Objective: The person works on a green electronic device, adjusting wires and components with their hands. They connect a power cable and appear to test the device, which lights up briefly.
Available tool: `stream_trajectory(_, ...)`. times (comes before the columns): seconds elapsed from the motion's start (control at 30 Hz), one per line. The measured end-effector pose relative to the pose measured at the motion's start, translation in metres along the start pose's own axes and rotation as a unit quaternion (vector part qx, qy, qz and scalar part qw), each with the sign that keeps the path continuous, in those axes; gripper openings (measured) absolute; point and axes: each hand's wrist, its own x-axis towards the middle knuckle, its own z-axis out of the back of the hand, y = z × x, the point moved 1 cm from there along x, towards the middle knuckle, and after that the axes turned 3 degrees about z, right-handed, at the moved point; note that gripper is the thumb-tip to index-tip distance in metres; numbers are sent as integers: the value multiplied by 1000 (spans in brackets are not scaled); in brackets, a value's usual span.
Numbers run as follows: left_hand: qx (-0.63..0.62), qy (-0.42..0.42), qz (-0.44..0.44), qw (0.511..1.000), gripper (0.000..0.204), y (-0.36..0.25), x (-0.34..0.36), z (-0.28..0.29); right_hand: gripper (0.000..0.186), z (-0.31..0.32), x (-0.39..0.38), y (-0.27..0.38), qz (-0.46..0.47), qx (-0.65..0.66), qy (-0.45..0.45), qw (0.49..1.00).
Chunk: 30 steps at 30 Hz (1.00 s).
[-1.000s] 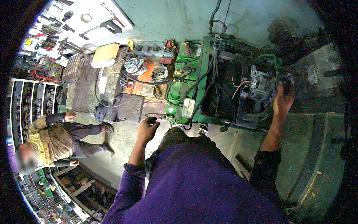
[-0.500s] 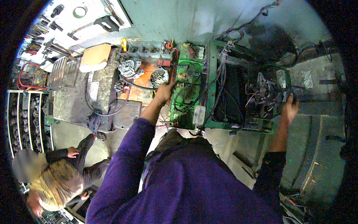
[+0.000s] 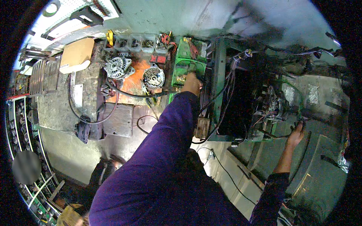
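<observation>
One left hand [image 3: 192, 83] on a green case [image 3: 183, 67], grip hidden; one right hand [image 3: 297, 133] beside a green frame [image 3: 219, 71], finger closure unclear; two alternators [image 3: 154, 77] on the counter [image 3: 54, 107].

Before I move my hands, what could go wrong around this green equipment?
Your left hand is over the green casing, and a thick black cable runs up close to that sleeve, so it might snag. A thin black cable trails across the floor near your body and could trip you if you step to the right.
</observation>
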Motion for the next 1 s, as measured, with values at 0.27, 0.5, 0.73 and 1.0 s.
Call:
stream_trajectory(0.27, -90, -22, 99, 991, 23, 29, 1, -2, 52, 15, 19, -28, -10, -6, 18, 1000)
stream_trajectory(0.5, -260, 90, 119, 954, 21, -80, -119, -25, 48, 19, 37, -54, -11, 229, 55, 972)
stream_trajectory(0.73, -262, 45, -82, 961, 38, -168, -285, 147, 42, -11, 3, 6, 11, -5, 13, 1000)
stream_trajectory(1.0, -437, 18, -214, 873, 43, -31, -443, 233, 42, -12, 19, -5, -73, -94, -54, 991)
